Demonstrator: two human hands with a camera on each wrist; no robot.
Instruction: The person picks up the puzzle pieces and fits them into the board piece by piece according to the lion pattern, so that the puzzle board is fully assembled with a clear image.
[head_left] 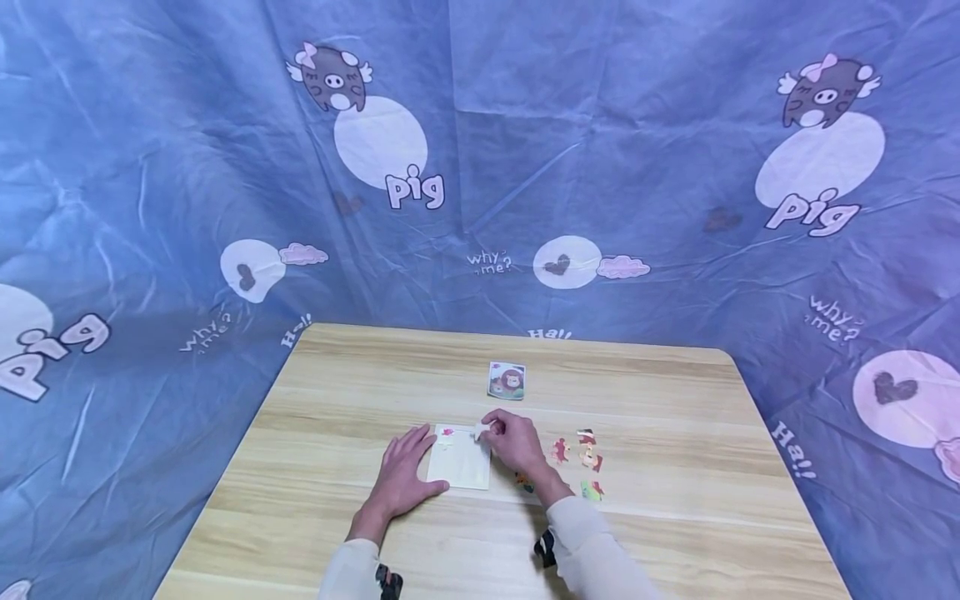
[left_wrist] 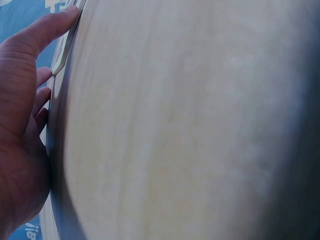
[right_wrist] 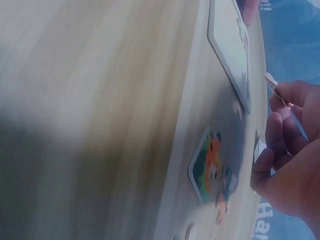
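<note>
A white square puzzle board (head_left: 461, 468) lies on the table, with a piece bearing a pink print (head_left: 447, 432) at its upper left corner. My left hand (head_left: 402, 468) rests along the board's left side, thumb at the lower left corner and fingers stretched out toward the top. Over the board's upper right part, my right hand (head_left: 513, 442) pinches a small puzzle piece (head_left: 481, 430) between thumb and index finger. In the right wrist view that puzzle piece (right_wrist: 278, 91) is seen edge-on, apart from the board (right_wrist: 231, 50); its picture is not readable.
Several loose puzzle pieces (head_left: 591, 458) lie to the right of the board. An orange and green piece (head_left: 524, 482) is partly under the right wrist. A picture card with a lion (head_left: 507, 381) lies farther back. A blue printed cloth (head_left: 495, 167) hangs behind the wooden table (head_left: 360, 375).
</note>
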